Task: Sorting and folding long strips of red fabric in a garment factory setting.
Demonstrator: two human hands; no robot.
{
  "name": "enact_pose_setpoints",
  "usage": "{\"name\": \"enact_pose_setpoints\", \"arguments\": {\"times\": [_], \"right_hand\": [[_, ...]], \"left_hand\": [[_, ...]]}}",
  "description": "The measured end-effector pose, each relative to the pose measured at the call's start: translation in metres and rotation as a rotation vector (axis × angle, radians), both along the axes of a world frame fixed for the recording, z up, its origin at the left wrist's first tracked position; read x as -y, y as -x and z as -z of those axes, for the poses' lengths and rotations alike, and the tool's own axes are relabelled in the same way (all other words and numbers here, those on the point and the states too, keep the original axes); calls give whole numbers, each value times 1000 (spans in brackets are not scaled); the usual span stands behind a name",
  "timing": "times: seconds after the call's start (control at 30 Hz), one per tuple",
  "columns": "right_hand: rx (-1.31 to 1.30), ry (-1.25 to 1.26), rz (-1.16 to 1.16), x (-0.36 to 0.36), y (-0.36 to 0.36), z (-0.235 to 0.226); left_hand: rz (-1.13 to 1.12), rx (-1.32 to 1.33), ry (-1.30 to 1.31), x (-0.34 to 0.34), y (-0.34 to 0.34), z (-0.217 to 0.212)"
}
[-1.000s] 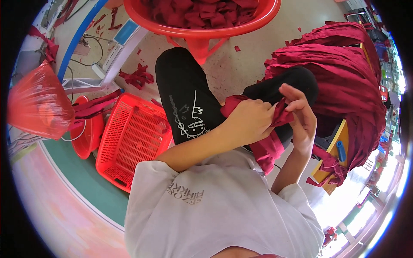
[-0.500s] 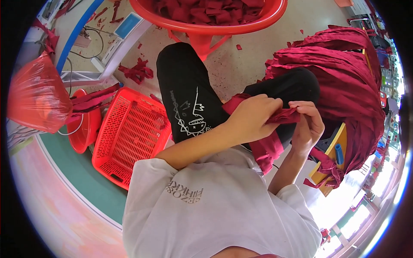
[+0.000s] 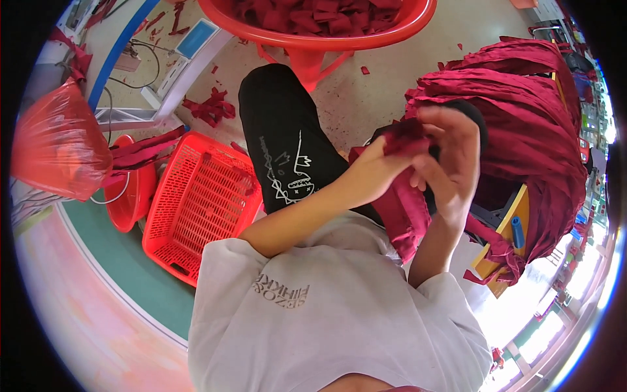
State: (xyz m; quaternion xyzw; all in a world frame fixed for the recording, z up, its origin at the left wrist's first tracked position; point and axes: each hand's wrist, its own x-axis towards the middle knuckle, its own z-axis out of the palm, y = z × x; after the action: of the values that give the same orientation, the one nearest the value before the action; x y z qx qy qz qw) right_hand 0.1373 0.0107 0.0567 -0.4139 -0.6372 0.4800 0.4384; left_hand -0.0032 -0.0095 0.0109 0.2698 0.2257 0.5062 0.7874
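Observation:
My left hand [image 3: 373,175] is closed on a dark red fabric piece [image 3: 406,138], which bunches up above its thumb side and is smeared by motion. Just to its right, my right hand [image 3: 452,153] is raised with fingers curved and thumb apart; nothing shows held in it, though its fingertips come close to the cloth. Below the hands a red fabric strip [image 3: 406,219] hangs over my lap and the hem of my shirt. Whether it joins the piece in my left hand is hidden.
A red tub [image 3: 313,44] of cut cloth pieces stands ahead. Long red fabric strips [image 3: 503,111] are heaped over a yellow-edged stand to the right. At left are a red plastic basket [image 3: 199,202], a red bucket [image 3: 127,212] and a red plastic bag [image 3: 62,147].
My right hand has let go of the cloth it pinched, opened and moved slightly left. My left hand has turned upward and shifted left with the fabric piece.

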Motion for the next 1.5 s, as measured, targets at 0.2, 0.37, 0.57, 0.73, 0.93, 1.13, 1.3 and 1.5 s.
{"name": "enact_pose_setpoints", "arguments": {"times": [0.2,0.37,0.57,0.73,0.93,1.13,1.3,1.5], "right_hand": [[-55,380,-283,27,-9,39],[270,636,-236,60,-33,34],[693,223,587,131,-94,59],[933,133,1090,218,-186,129],[1044,411,1262,322,-233,192],[1242,847,1740,409,-282,228],[1247,936,2158,527,-330,252],[502,1213,2454,693,-441,251]], "left_hand": [[-51,436,250,-19,5,-29],[76,537,240,-37,25,-19],[-145,418,424,-52,5,-40],[235,710,189,-70,11,-19],[219,677,236,-78,21,-11],[118,535,243,-91,49,-20],[156,539,191,-114,52,-52],[-22,715,251,-128,111,32]]}}
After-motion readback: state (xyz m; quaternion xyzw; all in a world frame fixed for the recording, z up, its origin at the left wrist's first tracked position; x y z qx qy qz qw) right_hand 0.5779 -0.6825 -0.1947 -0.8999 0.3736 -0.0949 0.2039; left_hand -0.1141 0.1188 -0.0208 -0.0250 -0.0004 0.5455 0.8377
